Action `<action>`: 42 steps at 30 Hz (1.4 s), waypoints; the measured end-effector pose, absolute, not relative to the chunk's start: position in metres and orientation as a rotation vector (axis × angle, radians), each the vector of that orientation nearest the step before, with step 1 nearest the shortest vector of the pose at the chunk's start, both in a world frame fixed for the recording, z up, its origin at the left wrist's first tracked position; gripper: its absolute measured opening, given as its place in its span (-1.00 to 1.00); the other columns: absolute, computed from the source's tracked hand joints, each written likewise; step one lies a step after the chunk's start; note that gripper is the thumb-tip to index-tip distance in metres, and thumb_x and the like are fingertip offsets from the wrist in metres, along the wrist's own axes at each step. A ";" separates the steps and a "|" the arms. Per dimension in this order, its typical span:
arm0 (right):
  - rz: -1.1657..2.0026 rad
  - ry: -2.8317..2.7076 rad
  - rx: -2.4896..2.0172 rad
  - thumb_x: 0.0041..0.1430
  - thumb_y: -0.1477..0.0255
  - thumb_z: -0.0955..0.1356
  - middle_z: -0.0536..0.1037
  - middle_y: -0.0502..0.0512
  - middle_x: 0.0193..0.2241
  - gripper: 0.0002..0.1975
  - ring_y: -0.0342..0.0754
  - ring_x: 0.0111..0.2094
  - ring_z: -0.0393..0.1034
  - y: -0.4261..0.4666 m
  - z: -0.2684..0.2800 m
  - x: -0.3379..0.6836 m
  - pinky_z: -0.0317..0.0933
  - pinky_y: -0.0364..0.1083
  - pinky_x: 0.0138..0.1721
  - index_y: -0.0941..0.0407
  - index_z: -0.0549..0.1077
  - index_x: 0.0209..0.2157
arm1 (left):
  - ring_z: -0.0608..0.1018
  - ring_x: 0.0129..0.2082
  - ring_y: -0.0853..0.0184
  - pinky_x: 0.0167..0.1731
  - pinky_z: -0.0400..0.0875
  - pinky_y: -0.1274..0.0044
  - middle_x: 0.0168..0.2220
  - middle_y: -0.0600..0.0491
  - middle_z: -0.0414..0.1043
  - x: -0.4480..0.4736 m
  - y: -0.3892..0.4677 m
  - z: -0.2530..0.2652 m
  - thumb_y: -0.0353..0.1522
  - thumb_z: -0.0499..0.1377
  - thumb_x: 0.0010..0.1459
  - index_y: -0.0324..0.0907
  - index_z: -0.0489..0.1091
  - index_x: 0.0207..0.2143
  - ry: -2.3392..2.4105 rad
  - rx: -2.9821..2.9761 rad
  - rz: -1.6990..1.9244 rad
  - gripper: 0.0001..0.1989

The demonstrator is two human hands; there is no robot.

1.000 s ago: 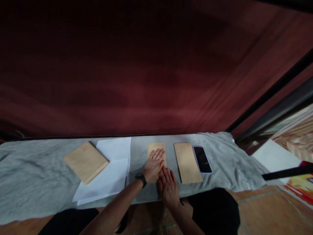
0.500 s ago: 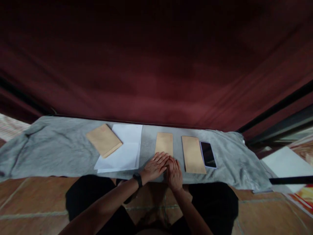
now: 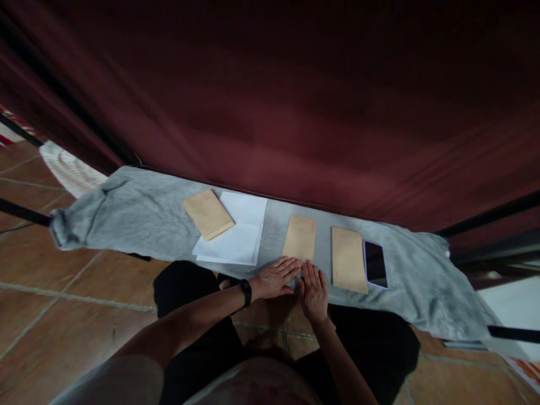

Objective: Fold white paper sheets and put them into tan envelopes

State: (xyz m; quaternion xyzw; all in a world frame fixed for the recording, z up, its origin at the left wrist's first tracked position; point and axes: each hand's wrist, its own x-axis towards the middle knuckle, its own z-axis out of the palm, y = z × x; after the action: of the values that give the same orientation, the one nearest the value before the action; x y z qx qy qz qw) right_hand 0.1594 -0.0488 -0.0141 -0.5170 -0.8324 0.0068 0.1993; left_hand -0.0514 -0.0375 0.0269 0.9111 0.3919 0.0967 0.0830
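A brown paper envelope lies in front of me on the grey cloth. My left hand rests flat across its near end, fingers stretched out and pointing right. Beside it my right hand also lies flat, its fingertips on the envelope's near edge and its fingers pointing away from me. Both hands cover the near end of the envelope. To the right lies a brown envelope stack, with a phone in a pale purple case next to it.
White paper sheets lie to the left, with more brown envelopes partly on top, tilted. The grey cloth covers a narrow bench against a dark red curtain. My knees are under its near edge, above a tiled floor.
The view has turned and shifted left, so things on the bench appear farther right. My hands have come slightly apart, with the right hand's fingers straighter.
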 end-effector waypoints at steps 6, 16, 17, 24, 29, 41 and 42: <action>0.015 -2.309 -1.477 0.48 0.30 0.08 0.22 0.30 0.35 -0.47 0.11 0.36 0.07 -0.056 -0.017 0.167 -0.08 0.18 0.34 0.22 0.14 0.36 | -0.02 0.45 0.17 0.40 -0.19 0.30 0.44 -0.16 -0.06 -0.054 -0.041 0.024 -0.07 0.07 0.34 -0.26 -0.04 0.41 1.174 2.700 0.218 -0.25; -0.003 -2.277 -1.457 0.48 0.29 0.10 0.24 0.35 0.33 -0.46 0.13 0.34 0.11 -0.061 -0.026 0.181 -0.01 0.19 0.31 0.23 0.13 0.37 | -0.04 0.45 0.15 0.39 -0.14 0.33 0.44 -0.20 -0.08 -0.066 -0.049 0.014 -0.06 0.09 0.32 -0.31 -0.03 0.40 1.193 2.679 0.255 -0.23; -0.001 -2.276 -1.452 0.48 0.29 0.10 0.24 0.35 0.33 -0.46 0.13 0.34 0.11 -0.061 -0.026 0.182 0.00 0.19 0.31 0.22 0.12 0.37 | -0.05 0.45 0.15 0.39 -0.14 0.32 0.45 -0.20 -0.10 -0.067 -0.050 0.012 -0.05 0.10 0.32 -0.30 -0.04 0.40 1.204 2.679 0.248 -0.22; 0.008 -2.270 -1.402 0.48 0.31 0.09 0.10 0.31 0.39 -0.41 0.14 0.40 -0.04 -0.064 -0.019 0.167 -0.03 0.23 0.32 0.17 -0.10 0.43 | -0.04 0.45 0.09 0.39 -0.12 0.30 0.43 -0.28 -0.07 -0.069 -0.052 0.009 -0.08 0.15 0.30 -0.37 -0.04 0.40 1.214 2.726 0.279 -0.18; 0.069 -2.362 -1.336 0.48 0.32 0.09 0.16 0.27 0.37 -0.42 0.10 0.40 -0.01 -0.067 -0.013 0.152 -0.05 0.19 0.34 0.15 -0.07 0.43 | -0.03 0.45 0.08 0.39 -0.13 0.31 0.43 -0.28 -0.06 -0.068 -0.052 0.011 -0.08 0.16 0.28 -0.38 -0.04 0.39 1.229 2.716 0.275 -0.16; 0.040 -2.337 -1.448 0.47 0.34 0.11 0.17 0.30 0.37 -0.46 0.11 0.37 0.05 -0.071 -0.013 0.162 -0.04 0.17 0.34 0.19 0.08 0.39 | 0.04 0.43 0.09 0.37 -0.03 0.28 0.41 -0.28 -0.03 -0.075 -0.060 0.006 -0.11 0.14 0.30 -0.33 -0.01 0.39 1.314 2.693 0.369 -0.23; 0.035 -2.338 -1.454 0.46 0.34 0.12 0.17 0.30 0.37 -0.46 0.10 0.37 0.06 -0.071 -0.014 0.163 -0.03 0.16 0.34 0.19 0.08 0.39 | 0.05 0.43 0.10 0.37 -0.03 0.28 0.41 -0.27 -0.02 -0.076 -0.060 0.006 -0.12 0.13 0.31 -0.32 0.00 0.39 1.325 2.692 0.375 -0.25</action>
State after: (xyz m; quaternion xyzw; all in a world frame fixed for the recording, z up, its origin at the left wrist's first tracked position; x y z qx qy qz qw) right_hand 0.1632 -0.0708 -0.0137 -0.5180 -0.8332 0.0123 0.1929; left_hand -0.0763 -0.0602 0.0060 0.8888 0.4373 0.1237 0.0589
